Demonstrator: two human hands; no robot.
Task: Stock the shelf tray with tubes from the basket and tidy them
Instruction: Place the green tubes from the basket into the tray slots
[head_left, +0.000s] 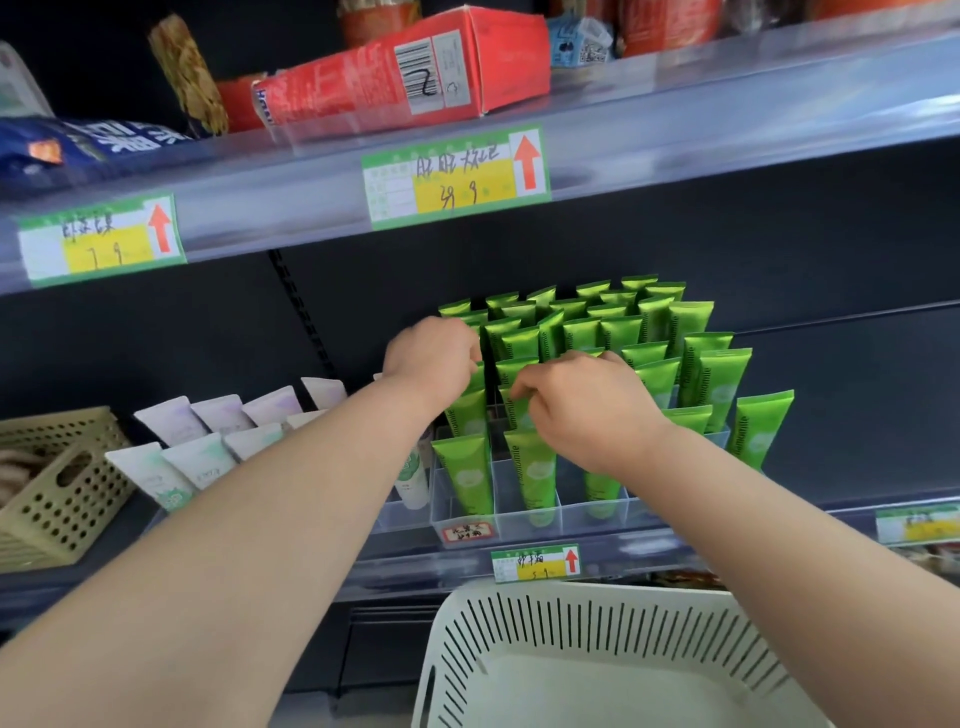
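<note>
Several green tubes (618, 332) stand upright in a clear divided shelf tray (524, 512) on the middle shelf. My left hand (431, 358) reaches into the tray's left side, its fingers curled among the tube tops there. My right hand (576, 405) is in the tray's middle, with its fingertips pinching the top of a green tube (514, 402) in the second row. The white slotted basket (587, 660) sits below the shelf edge, and no tubes show inside it.
White tubes (208, 436) lean in rows left of the tray, beside a beige perforated basket (57, 493). The shelf above carries a red box (395, 78) and price labels (457, 176). A dark shelf back panel stands behind the tubes.
</note>
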